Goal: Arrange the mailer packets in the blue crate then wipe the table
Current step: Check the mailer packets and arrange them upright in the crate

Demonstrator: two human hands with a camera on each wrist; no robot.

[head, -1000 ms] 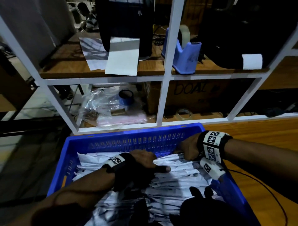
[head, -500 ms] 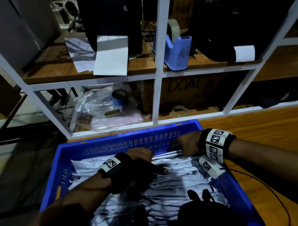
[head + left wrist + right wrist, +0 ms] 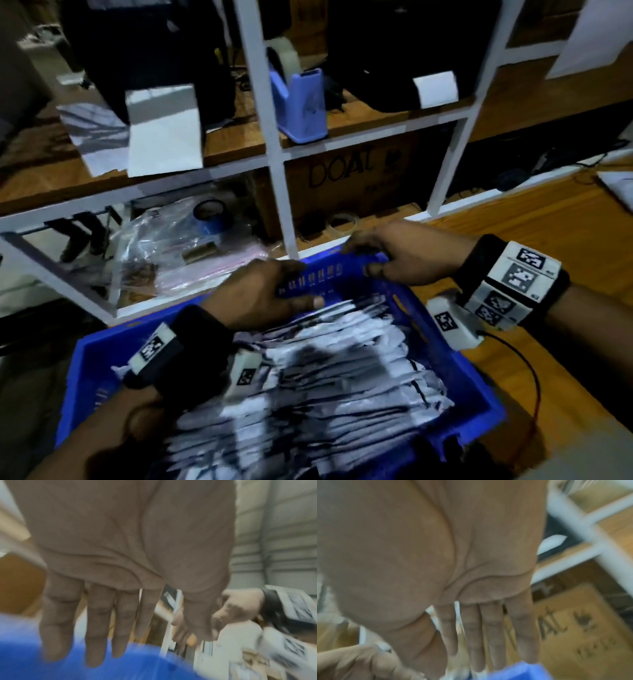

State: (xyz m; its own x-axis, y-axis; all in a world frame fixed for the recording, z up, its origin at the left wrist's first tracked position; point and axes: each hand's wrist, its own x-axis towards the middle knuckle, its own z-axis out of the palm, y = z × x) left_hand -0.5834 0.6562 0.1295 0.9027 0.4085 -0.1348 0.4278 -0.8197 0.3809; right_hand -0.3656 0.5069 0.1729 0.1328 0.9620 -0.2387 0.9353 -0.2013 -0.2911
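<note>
My left hand (image 3: 260,294) is over the far wall of the blue perforated plastic crate (image 3: 455,370), fingers extended straight and holding nothing; the left wrist view shows the palm flat and the fingers (image 3: 96,628) together above the blue rim. My right hand (image 3: 400,255) is at the crate's far right corner, fingers stretched over the rim and thumb below them on the inside of the wall; the right wrist view shows the fingers (image 3: 489,635) straight with the tips at the blue edge, and nothing is gripped. Whether either hand touches the rim cannot be told because both wrist views are blurred. The crate sits at the left end of the wooden desk (image 3: 548,240), its far wall just beside the base of the white metal shelf frame (image 3: 274,147). The white and grey mailer packets (image 3: 325,387) lie inside the crate, overlapping in layers and covering its floor from the near wall to just short of the far wall. On the shelf behind the frame stand a blue plastic tape dispenser (image 3: 303,106) and a brown cardboard box (image 3: 349,192) with dark lettering. A clear plastic bag (image 3: 164,253) lies on the lower shelf, left of the box.
</note>
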